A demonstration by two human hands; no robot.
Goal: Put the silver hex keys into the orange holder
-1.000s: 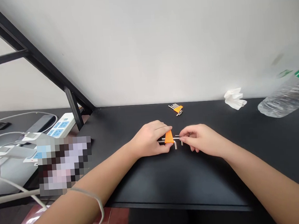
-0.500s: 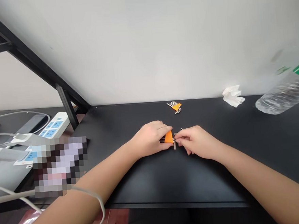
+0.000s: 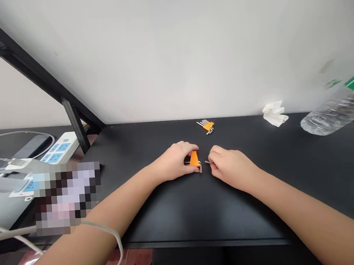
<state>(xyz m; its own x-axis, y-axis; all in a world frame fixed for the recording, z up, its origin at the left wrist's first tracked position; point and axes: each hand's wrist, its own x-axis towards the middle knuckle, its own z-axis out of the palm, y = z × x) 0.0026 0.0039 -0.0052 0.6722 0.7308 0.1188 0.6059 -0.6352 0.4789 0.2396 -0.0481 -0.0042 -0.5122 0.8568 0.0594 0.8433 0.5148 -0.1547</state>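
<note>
My left hand (image 3: 176, 163) rests on the black table (image 3: 200, 211) with its fingers closed on an orange hex-key holder (image 3: 193, 158); short metal key ends poke out at its right side. My right hand (image 3: 229, 167) lies just to the right, fingers pinched on a thin metal hex key (image 3: 207, 162) whose tip points at the holder. A small gap separates the key from the holder. A second orange hex-key set (image 3: 206, 126) lies farther back near the wall, apart from both hands.
A crumpled white tissue (image 3: 274, 114) and a clear plastic bottle (image 3: 336, 113) lying on its side sit at the back right. At left are a white power strip (image 3: 60, 150), cables, a black metal frame brace (image 3: 73, 125) and a blurred patch.
Both hands and the orange holder have shifted slightly left. The right hand has drawn back a little from the holder, so a gap shows between them.
</note>
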